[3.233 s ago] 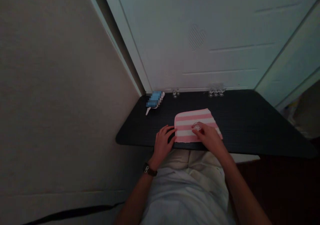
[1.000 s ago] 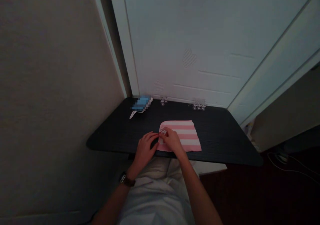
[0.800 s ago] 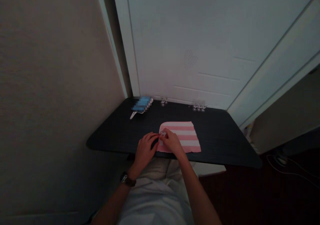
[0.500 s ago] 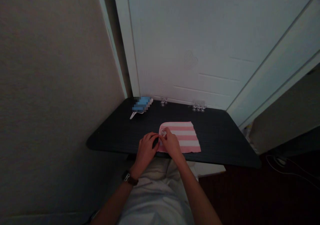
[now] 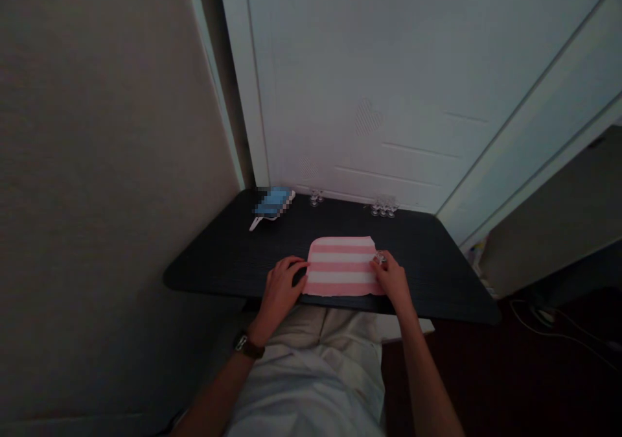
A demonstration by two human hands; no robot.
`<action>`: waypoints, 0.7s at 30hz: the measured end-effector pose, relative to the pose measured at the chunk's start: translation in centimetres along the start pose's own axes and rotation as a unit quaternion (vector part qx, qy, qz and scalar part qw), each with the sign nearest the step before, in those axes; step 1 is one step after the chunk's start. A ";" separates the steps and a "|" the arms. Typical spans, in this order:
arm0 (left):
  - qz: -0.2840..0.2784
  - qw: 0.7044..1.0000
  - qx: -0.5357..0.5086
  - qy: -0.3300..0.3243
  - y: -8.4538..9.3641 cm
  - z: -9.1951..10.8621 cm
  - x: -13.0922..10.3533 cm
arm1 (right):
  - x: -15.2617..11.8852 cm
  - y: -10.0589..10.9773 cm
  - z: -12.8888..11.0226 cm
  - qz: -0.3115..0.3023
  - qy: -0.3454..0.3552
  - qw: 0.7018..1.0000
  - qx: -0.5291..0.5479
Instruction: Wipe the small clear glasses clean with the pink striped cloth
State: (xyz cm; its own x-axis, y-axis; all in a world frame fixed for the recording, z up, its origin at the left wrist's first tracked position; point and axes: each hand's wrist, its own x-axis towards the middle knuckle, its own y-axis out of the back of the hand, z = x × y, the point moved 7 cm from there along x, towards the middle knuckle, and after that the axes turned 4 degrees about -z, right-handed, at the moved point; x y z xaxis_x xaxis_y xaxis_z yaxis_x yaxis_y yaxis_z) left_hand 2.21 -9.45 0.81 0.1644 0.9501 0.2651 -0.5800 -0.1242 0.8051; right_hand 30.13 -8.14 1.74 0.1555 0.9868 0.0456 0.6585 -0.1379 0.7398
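A pink-and-white striped cloth (image 5: 340, 267) lies spread near the front edge of the dark table. At its left edge rests my left hand (image 5: 282, 286), thumb and index finger apart, their tips touching the cloth. My right hand (image 5: 392, 280) is at the cloth's right edge, fingers closed on a small clear glass-like piece (image 5: 380, 257). Its exact kind is too small to tell. The fingers partly cover both this piece and the cloth's right edge.
Several similar clear pieces (image 5: 385, 207) stand at the table's back edge, with a smaller group (image 5: 315, 198) left of them. A blue-and-white item (image 5: 273, 202), partly pixelated, lies at back left. The dark table (image 5: 437, 268) meets a white door (image 5: 311, 87).
My right hand has moved right with the clear piece, from the cloth's left edge to its right edge. My left hand stays at the left edge, its fingers now apart.
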 end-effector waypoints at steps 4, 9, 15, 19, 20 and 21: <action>-0.018 1.000 -0.012 -0.001 0.3 -0.2 0.5 | 0.1 -0.1 0.5 0.009 -0.009 1.000 0.016; -0.026 0.999 -0.019 -0.008 0.3 -0.1 1.9 | 0.4 -0.1 0.7 0.002 0.001 0.999 0.053; -0.019 0.999 -0.013 -0.023 -0.8 -0.6 3.3 | 0.0 -0.5 -0.6 0.031 0.005 0.993 0.114; -0.008 1.000 -0.005 -0.029 -1.0 -1.0 3.3 | -0.5 -2.7 -3.4 0.010 0.026 0.990 0.135; -0.005 0.999 -0.002 -0.032 -1.0 -1.0 3.3 | -0.5 -3.3 -4.2 0.000 0.033 0.990 0.137; -0.002 0.999 0.000 -0.033 -1.0 -1.1 3.3 | -0.3 -3.9 -4.9 -0.011 0.040 0.990 0.137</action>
State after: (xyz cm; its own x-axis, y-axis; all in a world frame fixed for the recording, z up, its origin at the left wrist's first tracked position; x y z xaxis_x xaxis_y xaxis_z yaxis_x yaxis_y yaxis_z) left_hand 2.52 -5.88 0.29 0.2182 0.9298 0.2965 -0.5797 -0.1209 0.8058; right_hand 23.93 -7.52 2.13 0.0877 0.9919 0.0920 0.8373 -0.1234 0.5326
